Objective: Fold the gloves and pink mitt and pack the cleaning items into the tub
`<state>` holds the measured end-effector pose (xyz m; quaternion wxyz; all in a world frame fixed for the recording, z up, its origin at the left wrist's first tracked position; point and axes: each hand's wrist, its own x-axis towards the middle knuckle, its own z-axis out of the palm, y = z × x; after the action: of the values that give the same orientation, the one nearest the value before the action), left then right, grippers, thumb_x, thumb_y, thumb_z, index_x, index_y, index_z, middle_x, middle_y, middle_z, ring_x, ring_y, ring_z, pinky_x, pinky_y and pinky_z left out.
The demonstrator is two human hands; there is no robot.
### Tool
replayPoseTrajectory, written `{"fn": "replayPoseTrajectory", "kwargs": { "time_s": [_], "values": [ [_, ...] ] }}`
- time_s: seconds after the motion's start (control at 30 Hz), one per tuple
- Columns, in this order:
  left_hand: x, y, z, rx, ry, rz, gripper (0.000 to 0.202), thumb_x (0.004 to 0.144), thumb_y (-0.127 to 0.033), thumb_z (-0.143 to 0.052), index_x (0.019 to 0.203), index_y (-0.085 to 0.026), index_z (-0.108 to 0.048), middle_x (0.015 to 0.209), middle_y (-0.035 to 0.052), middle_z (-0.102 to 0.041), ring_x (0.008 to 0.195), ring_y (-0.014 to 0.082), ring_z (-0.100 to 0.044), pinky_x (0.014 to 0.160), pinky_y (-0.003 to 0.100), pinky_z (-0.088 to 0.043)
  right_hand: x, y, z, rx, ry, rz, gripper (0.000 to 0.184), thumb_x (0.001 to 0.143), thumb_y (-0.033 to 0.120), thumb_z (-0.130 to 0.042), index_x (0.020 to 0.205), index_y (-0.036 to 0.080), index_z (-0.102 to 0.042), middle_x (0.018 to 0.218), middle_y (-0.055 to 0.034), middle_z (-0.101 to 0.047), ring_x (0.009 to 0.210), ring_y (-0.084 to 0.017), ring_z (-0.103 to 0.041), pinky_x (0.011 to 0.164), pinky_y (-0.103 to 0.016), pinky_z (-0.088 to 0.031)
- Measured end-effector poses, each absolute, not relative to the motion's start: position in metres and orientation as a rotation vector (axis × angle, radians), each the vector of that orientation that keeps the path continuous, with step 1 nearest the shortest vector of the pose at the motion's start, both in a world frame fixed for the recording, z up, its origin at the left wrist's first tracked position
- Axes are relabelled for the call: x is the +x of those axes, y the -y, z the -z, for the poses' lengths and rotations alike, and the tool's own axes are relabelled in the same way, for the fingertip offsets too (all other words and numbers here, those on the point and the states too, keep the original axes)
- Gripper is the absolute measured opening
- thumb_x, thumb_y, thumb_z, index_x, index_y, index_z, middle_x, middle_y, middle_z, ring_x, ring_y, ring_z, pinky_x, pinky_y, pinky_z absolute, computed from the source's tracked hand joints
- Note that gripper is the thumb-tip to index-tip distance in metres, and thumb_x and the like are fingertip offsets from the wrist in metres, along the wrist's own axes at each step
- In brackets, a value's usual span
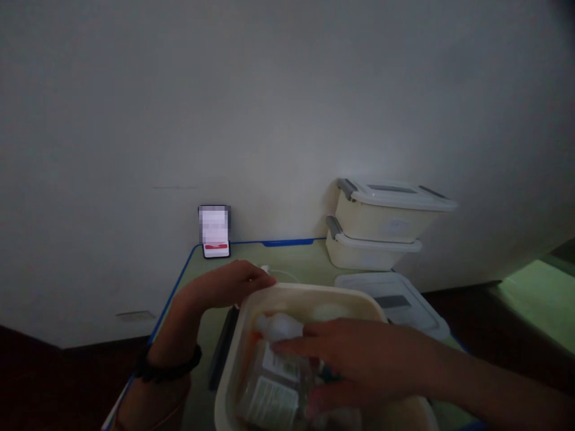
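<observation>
In front of me stands a cream plastic storage box (227, 383), its top uncovered. My left hand (233, 282) is bent over the far left corner of the box, its fingers closed at the rim. Inside lies a clear bottle (269, 383) with printed labels and a white top (281, 328). My right hand (359, 359) reaches in from the right, with its fingers and thumb around the bottle's side, just below the white top. Other contents beneath my right hand are mostly hidden and too dark to name.
A lit phone (215, 233) leans on the wall at the table's back left. Two lidded boxes (372, 218) are stacked at the back right, with a loose white lid (417, 311) before them. A white cable (283, 274) lies behind the box on the blue-edged table (256, 254).
</observation>
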<state>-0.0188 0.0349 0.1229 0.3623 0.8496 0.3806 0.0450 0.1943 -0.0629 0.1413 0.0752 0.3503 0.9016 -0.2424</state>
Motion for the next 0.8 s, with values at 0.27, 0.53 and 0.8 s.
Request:
{"fn": "replayPoseTrajectory", "kwargs": {
  "time_s": [0.27, 0.53, 0.8],
  "values": [
    [-0.051, -0.06, -0.102, 2.29, -1.298, -0.307, 0.032, 0.083, -0.038, -0.042, 0.088, -0.014, -0.063, 0.087, 0.0086, -0.068, 0.078, 0.0189, -0.061, 0.07, 0.029, -0.047, 0.197, 0.036, -0.128, 1.198, -2.768, 0.663, 0.046, 0.08, 0.049, -0.051, 0.114, 0.018, -0.052, 0.097, -0.0085, -0.064, 0.083, -0.022, -0.061, 0.066, -0.03, -0.044],
    [-0.035, -0.087, -0.039, 2.305, -1.223, -0.311, 0.06, 0.067, -0.022, -0.063, 0.124, -0.014, -0.047, 0.132, 0.013, -0.047, 0.12, 0.0232, -0.044, 0.099, 0.033, -0.033, 0.198, 0.017, -0.126, 1.522, -2.759, 0.459, 0.041, 0.081, 0.031, -0.053, 0.118, 0.017, -0.044, 0.091, -0.0078, -0.064, 0.079, -0.021, -0.061, 0.066, -0.03, -0.042],
    [-0.014, -0.092, -0.02, 2.266, -1.384, -0.447, 0.03, 0.078, -0.028, -0.049, 0.102, -0.012, -0.056, 0.097, 0.0143, -0.067, 0.089, 0.0252, -0.061, 0.079, 0.036, -0.044, 0.191, 0.012, -0.117, 1.499, -2.807, 0.247, 0.027, 0.085, 0.021, -0.047, 0.111, 0.018, -0.05, 0.095, -0.0077, -0.066, 0.084, -0.022, -0.063, 0.066, -0.029, -0.042]
  ]
}}
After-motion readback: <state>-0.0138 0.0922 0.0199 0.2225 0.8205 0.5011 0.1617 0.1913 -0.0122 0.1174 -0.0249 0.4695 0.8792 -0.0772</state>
